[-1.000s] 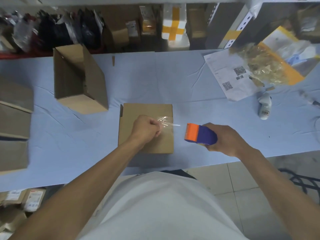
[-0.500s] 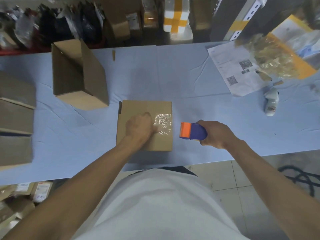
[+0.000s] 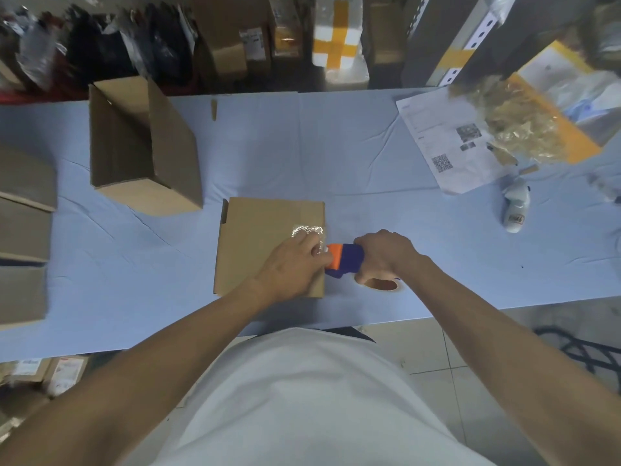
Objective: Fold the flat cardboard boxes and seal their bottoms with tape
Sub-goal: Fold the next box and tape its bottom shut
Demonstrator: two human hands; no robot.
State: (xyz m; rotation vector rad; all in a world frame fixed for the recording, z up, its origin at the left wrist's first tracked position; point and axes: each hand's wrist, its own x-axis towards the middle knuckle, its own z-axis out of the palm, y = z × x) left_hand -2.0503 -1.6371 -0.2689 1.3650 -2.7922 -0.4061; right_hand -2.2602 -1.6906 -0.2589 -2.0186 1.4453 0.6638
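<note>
2 hands work at 1 box; you are mid-seal on its bottom. Blue table point(image 3: 369, 156) first: open cloth lies right of and beyond the box, its near edge just behind your right wrist. Assembled open box point(image 3: 141, 146) stands well apart at far left; flat cardboard stack point(image 3: 23, 230) lies at the left edge. Box in hand point(image 3: 265, 243) sits bottom up, crinkled tape point(image 3: 307, 231) at its right edge. Your left hand point(image 3: 289, 267) lies on it, fingertips pressing the tape end; whether they pinch it I cannot tell. Your right hand point(image 3: 386, 253) is clenched around the tape dispenser point(image 3: 344, 260), touching the box's right edge. Likely next: draw tape leftward along the seam, keeping the left hand clear.
</note>
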